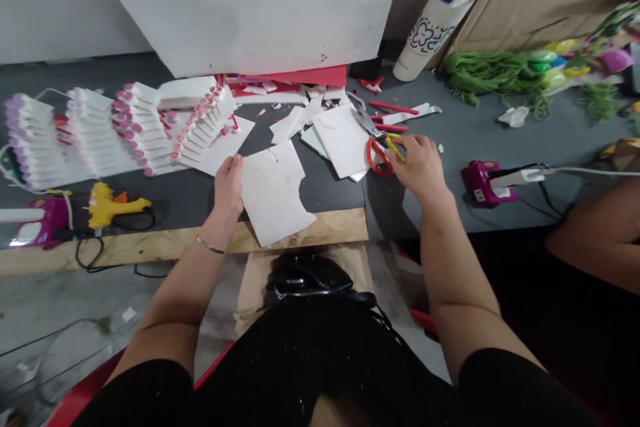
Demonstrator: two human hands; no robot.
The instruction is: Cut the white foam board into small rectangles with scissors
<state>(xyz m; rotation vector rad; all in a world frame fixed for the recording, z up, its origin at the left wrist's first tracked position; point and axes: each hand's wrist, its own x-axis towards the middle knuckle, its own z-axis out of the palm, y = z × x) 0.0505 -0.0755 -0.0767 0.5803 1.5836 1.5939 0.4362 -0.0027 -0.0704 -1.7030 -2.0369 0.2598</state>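
Note:
My left hand [229, 188] is closed on the left edge of a white paper sheet [273, 197], thumb on top. The sheet's right side is cut away in an uneven curve, and it hangs past the table's front edge. My right hand [417, 163] has its fingers closed at the handles of a pair of scissors [379, 157], which show a red loop and a yellow part. Their metal blades point away over a stack of white sheets [343, 140]. Part of the handle is hidden by my fingers.
Rows of white sticks with pink and purple tips [135, 123] lie left. A yellow glue gun [113, 205] and a purple power socket [487, 183] flank me. Behind stand a white board [250, 7] and a bottle [430, 27]. Green yarn [493, 73] lies right, near another person's arm [600, 227].

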